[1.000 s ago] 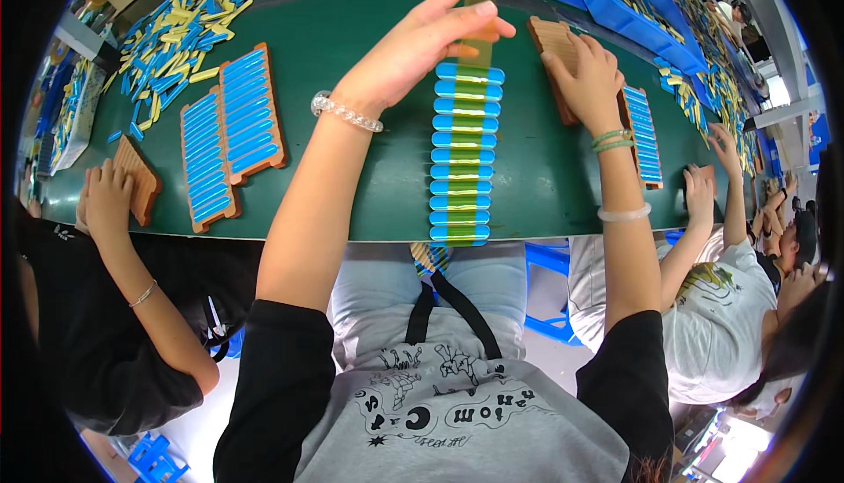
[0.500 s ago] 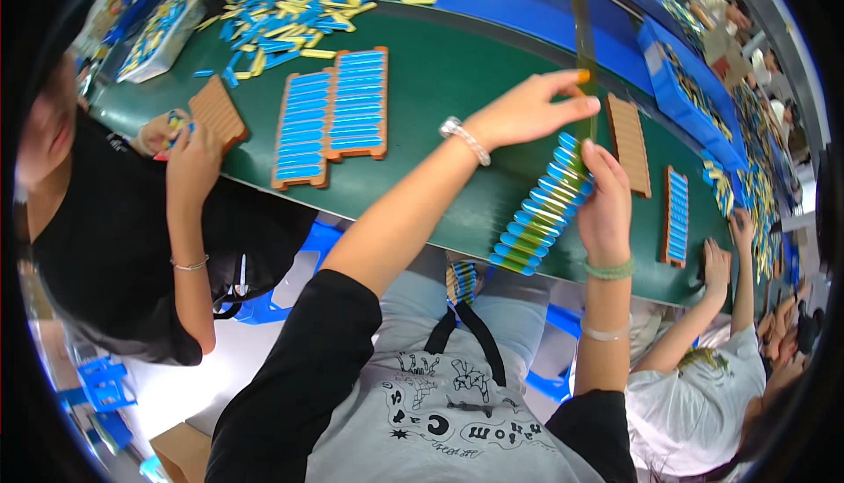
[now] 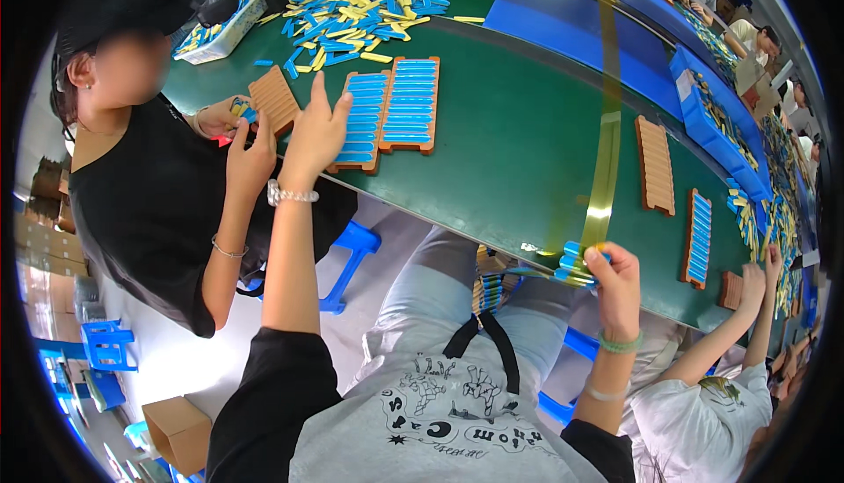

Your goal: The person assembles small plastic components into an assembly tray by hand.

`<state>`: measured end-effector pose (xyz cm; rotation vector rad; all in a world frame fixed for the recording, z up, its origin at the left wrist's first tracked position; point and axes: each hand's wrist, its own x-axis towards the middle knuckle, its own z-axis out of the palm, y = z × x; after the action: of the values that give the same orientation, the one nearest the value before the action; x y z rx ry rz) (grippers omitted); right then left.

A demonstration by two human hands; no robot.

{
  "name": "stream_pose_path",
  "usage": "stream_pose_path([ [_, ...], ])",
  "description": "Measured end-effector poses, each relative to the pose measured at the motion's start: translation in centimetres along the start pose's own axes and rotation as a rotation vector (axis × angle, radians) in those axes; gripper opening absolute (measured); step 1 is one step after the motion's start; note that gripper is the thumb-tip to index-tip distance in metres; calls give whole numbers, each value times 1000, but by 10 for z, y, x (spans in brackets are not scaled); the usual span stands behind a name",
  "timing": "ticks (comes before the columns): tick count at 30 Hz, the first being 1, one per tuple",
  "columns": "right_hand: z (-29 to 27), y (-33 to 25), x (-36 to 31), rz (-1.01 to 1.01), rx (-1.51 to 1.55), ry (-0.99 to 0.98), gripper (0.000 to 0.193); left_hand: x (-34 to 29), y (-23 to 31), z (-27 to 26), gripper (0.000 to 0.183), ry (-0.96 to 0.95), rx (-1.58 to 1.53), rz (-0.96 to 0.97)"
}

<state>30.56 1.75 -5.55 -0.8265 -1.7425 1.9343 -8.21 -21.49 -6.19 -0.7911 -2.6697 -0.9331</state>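
My left hand (image 3: 315, 136) is at the near-left edge of two brown ribbed trays filled with thin blue pieces. Its index finger and thumb are apart, and nothing shows in it. The left tray (image 3: 367, 105) is partly behind that hand; the right tray (image 3: 409, 103) lies beside it. At the table's near edge, my right hand (image 3: 617, 283) pinches a taped row of blue pieces (image 3: 571, 263), seen nearly edge-on. A long, clear yellow tape (image 3: 608, 131) runs from the top of the picture down to this row.
A loose pile of blue and yellow pieces (image 3: 369, 4) covers the far left. On the right are a bare ribbed tray (image 3: 655, 165), a blue-filled tray (image 3: 697, 239) and a blue bin (image 3: 714, 114). Co-workers sit on both sides; the left one holds pieces beside another ribbed tray (image 3: 274, 99).
My left hand has left the tape and moved left to the filled trays. My right hand has come down toward me with the taped row, which has tipped, and more tape stretches over the table.
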Motion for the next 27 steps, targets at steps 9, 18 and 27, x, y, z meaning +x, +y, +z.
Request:
stream_pose_path([
  [9,-12,16,-32,44,28,21,15,19,8,0,77,-208,-357,-189],
  [18,3,23,-35,65,123,-18,12,-5,73,32,71,-461,-487,-95],
  [27,8,33,-61,118,133,6,11,-46,153,64,72,-694,-721,85],
])
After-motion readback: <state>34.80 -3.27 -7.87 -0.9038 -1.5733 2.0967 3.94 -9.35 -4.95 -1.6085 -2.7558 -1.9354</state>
